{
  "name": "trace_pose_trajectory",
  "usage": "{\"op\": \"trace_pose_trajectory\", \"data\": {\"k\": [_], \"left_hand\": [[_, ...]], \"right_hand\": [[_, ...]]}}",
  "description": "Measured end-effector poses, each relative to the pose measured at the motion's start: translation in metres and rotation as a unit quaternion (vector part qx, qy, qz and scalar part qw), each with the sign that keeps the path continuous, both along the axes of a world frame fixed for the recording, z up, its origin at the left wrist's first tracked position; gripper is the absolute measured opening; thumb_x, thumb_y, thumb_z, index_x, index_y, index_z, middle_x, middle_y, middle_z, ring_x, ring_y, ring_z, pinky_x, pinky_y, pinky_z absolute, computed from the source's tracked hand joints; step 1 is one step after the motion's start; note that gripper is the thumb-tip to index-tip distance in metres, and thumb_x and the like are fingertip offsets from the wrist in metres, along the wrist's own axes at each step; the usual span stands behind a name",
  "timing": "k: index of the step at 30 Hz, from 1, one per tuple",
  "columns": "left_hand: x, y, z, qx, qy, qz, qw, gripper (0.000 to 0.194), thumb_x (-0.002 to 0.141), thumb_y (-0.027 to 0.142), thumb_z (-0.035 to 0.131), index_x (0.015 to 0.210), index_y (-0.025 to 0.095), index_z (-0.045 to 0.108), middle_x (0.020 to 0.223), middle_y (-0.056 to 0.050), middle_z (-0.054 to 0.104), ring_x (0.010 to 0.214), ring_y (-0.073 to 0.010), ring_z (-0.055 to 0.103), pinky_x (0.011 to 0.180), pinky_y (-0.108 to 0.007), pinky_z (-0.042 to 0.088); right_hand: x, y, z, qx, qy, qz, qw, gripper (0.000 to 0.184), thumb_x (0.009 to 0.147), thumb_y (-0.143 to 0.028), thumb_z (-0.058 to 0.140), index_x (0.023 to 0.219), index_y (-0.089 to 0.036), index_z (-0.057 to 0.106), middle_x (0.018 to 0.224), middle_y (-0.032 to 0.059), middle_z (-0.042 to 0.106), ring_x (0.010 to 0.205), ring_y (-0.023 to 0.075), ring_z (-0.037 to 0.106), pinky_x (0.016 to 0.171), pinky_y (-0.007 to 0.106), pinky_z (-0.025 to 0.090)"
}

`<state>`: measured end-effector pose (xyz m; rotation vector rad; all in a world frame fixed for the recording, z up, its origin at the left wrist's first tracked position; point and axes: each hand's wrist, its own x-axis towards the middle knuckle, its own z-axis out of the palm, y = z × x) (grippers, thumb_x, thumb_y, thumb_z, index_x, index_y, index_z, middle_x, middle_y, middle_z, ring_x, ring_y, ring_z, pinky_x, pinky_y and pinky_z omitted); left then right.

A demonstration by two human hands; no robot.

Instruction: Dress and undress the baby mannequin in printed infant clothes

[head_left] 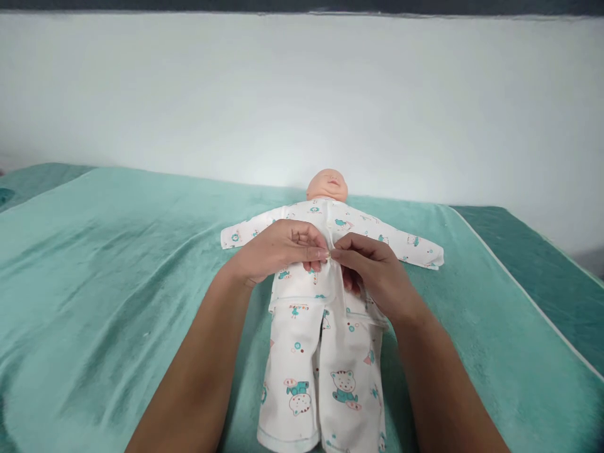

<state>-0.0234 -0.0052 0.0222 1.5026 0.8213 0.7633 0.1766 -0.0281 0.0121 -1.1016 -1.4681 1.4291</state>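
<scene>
A baby doll (328, 184) lies on its back, head away from me, dressed in a white printed shirt (297, 286) and matching trousers (290, 371). Both sleeves stretch out to the sides. Over the middle of the shirt's front, my left hand (292, 248) pinches one edge of the opening between thumb and fingers. My right hand (370, 267) pinches the other edge, its fingertips meeting those of the left. A small yellowish button or snap (329, 255) shows between the fingertips. Whether it is fastened is hidden. Below my hands the shirt's front edges hang apart.
A light green blanket (141, 283) with soft wrinkles lies under the doll. Darker green cloth (533, 264) shows beyond its pale edge on the right. A white wall (236, 94) rises behind the doll's head.
</scene>
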Motion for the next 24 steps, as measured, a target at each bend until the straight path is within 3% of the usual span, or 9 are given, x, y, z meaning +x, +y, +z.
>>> {"op": "trace_pose_trajectory", "data": {"k": [10,20,24], "left_hand": [[0.0011,0.0032,-0.0062,-0.025,-0.020,-0.005,0.999,0.013,0.083,0.023,0.077,0.082,0.015,0.067,0.070,0.000,0.070,0.064,-0.0087,0.063,0.061,-0.021,0.051],[0.0007,0.0023,-0.0060,-0.012,0.006,-0.035,0.999,0.017,0.090,0.032,0.069,0.090,0.016,0.062,0.078,-0.001,0.071,0.069,-0.0098,0.064,0.066,-0.024,0.053],[0.0018,0.0017,-0.0040,-0.015,0.021,-0.039,0.999,0.025,0.084,0.033,0.076,0.092,0.018,0.059,0.080,-0.001,0.070,0.071,-0.0110,0.065,0.068,-0.025,0.053]], "right_hand": [[0.0030,0.0022,-0.0032,0.004,0.015,0.029,0.999,0.037,0.094,-0.044,0.064,0.068,-0.017,0.062,0.060,-0.0004,0.061,0.046,0.0080,0.054,0.041,0.020,0.037],[-0.0010,0.0041,-0.0029,-0.004,0.049,0.015,0.999,0.030,0.096,-0.040,0.062,0.076,-0.020,0.056,0.064,-0.0011,0.067,0.044,0.0087,0.057,0.040,0.019,0.043],[-0.0013,0.0031,-0.0038,-0.012,0.046,0.017,0.999,0.030,0.095,-0.045,0.062,0.079,-0.021,0.053,0.064,-0.0009,0.068,0.043,0.0099,0.058,0.039,0.020,0.042]]}}
